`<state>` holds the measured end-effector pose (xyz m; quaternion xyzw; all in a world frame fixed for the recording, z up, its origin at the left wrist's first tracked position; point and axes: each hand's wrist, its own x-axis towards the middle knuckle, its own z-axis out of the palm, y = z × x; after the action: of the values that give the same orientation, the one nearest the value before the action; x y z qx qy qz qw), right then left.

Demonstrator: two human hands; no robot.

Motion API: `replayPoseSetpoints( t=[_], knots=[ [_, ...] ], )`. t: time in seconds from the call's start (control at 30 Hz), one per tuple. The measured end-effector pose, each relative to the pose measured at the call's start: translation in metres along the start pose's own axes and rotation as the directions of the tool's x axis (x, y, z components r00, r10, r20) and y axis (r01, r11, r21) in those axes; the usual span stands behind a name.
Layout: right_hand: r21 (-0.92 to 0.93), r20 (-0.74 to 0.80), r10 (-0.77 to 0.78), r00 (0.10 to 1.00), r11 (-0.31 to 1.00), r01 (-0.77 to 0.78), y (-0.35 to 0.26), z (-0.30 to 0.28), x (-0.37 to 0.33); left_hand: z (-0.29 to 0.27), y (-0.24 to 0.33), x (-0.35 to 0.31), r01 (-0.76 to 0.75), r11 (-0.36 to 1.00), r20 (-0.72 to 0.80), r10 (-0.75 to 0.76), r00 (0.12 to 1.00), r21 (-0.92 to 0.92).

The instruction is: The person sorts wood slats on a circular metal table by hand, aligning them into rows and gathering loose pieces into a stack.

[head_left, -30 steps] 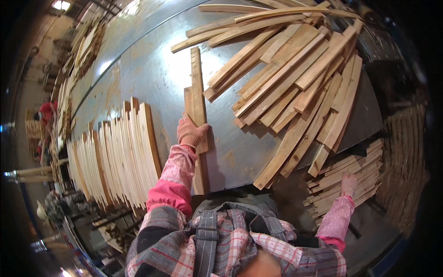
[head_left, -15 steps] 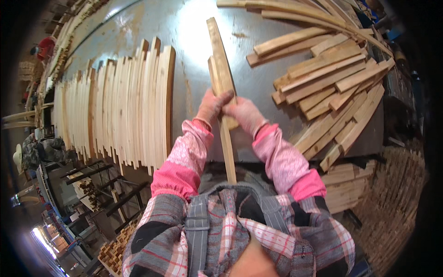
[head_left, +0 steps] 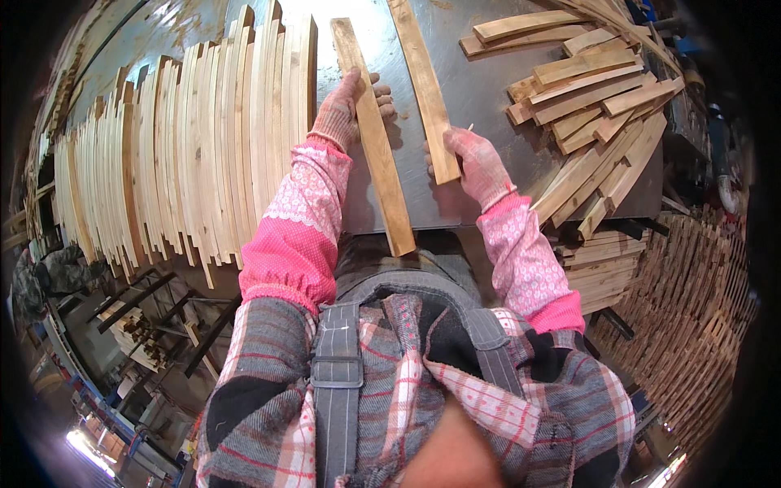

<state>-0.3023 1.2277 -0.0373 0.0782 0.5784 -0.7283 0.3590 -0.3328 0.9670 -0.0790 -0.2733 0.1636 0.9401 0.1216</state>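
My left hand (head_left: 345,107) wears a pale work glove and is closed round a wooden strip (head_left: 376,150), gripping it above its middle. That strip's near end hangs over the table's front edge. In my gloved right hand (head_left: 478,163) is a second wooden strip (head_left: 425,81), pinched near its lower end, with its far end pointing away over the table. The two strips are apart, with bare metal between them. Left of my left hand stands a long row of pale strips (head_left: 220,130) packed side by side.
The metal tabletop (head_left: 407,199) shines in front of me. Loose boards (head_left: 582,81) lie piled at its right. Below on the right are stacked boards (head_left: 602,260) and a large wood stack (head_left: 683,325). A dark metal rack (head_left: 175,305) stands at lower left.
My hands, close together on overlapping strips before, have moved apart. Each now holds its own strip, the left one shifted left and the right one shifted right. The view has also shifted.
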Motion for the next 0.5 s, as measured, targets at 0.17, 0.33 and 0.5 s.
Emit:
replayPoseSetpoints(
  t=[0.17,0.33,0.5],
  knots=[
    [-0.465,-0.155,-0.158,0.975,0.883,0.069,0.009,0.014,-0.036,-0.002,0.011,0.008,0.018,0.997,-0.003,-0.018,1.0,-0.076],
    [-0.156,-0.171,0.033,0.985,0.986,-0.06,0.019,0.012,-0.048,0.02,0.012,0.004,-0.042,0.999,-0.002,0.042,0.999,0.015],
    [-0.083,-0.115,0.053,0.992,0.995,-0.062,0.028,0.021,-0.047,0.024,0.017,0.016,-0.011,0.995,-0.007,0.011,1.0,-0.095]
  ],
)
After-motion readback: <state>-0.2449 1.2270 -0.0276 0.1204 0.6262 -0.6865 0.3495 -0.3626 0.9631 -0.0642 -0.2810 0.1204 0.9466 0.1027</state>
